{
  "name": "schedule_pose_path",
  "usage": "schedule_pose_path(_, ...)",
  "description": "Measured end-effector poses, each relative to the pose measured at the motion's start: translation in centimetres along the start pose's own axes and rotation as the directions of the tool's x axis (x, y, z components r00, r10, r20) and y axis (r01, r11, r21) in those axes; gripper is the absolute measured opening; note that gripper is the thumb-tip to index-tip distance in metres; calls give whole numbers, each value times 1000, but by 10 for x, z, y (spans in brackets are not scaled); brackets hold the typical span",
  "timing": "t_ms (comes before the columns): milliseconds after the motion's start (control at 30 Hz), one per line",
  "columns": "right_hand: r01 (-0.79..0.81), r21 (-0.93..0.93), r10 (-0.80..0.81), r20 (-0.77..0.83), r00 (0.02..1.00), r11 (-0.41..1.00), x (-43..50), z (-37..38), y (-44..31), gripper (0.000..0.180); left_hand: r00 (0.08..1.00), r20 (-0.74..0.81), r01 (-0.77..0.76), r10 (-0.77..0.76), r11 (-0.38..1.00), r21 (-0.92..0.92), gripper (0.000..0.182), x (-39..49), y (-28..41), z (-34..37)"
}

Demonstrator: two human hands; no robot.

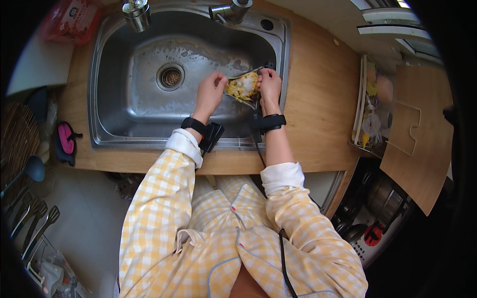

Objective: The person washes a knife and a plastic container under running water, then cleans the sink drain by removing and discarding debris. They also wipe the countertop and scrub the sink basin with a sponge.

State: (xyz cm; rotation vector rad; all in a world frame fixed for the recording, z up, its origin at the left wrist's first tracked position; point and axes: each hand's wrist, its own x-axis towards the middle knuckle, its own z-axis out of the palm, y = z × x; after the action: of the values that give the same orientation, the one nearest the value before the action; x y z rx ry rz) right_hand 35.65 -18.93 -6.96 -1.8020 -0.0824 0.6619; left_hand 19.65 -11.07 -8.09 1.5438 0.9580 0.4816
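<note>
Over the right part of a stainless steel sink, my left hand and my right hand hold a thin, dark-edged piece of sheet or bag between them. Yellow and whitish wet food scraps lie on it. The fingers of my left hand pinch its left edge, and those of my right hand grip its right edge. What the sheet is made of cannot be told. The round drain strainer shows to the left of my hands. Both wrists wear black straps with small devices.
A faucet and a metal dispenser-like fitting stand at the sink's back rim. A red plastic package is at the back left, a pink and black item left of the sink. A rack of kitchen items stands right of the wooden countertop.
</note>
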Motion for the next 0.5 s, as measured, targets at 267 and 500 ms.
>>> schedule_pose_path(267,113,-163,-135,-131,982,980,19,26,-18,14,997,50,-67,62,993,99,18,-22,12,-7)
schedule_pose_path(500,246,-434,35,545,838,867,-31,-31,-44,17,976,-115,166,-183,976,-141,18,-19,-15,-9)
